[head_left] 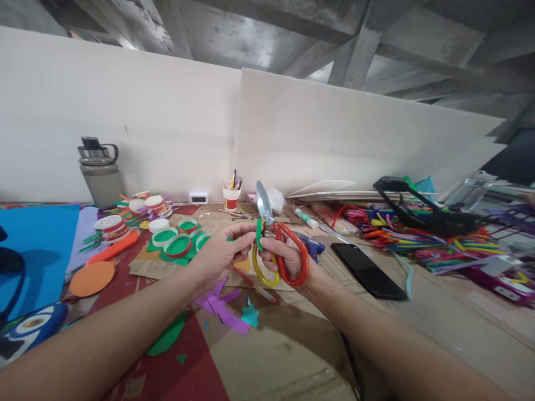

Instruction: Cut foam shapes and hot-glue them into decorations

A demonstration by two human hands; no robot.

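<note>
Pinched between the thumb and fingers of my left hand [228, 248] is a small green strip [259, 235], curled at its end. My right hand [284, 253] is closed round a pair of scissors [295, 256] with a red handle loop and a yellow loop beside it. The metal blades point up and away, above the fingers. My right fingertips also meet the green strip, so the two hands nearly touch. Below them lie purple paper strips [223, 309] and a teal flower-shaped cutout [249, 316]. Left of my left hand sit several green-lined round rings [178, 245].
A black phone [368, 271] and coloured pipe cleaners [418, 234] lie to the right. At the back stand a pen cup [232, 197] and a water bottle [101, 178]. An orange cutter [113, 248], orange paper disc [92, 278] and blue sheet [37, 250] are left.
</note>
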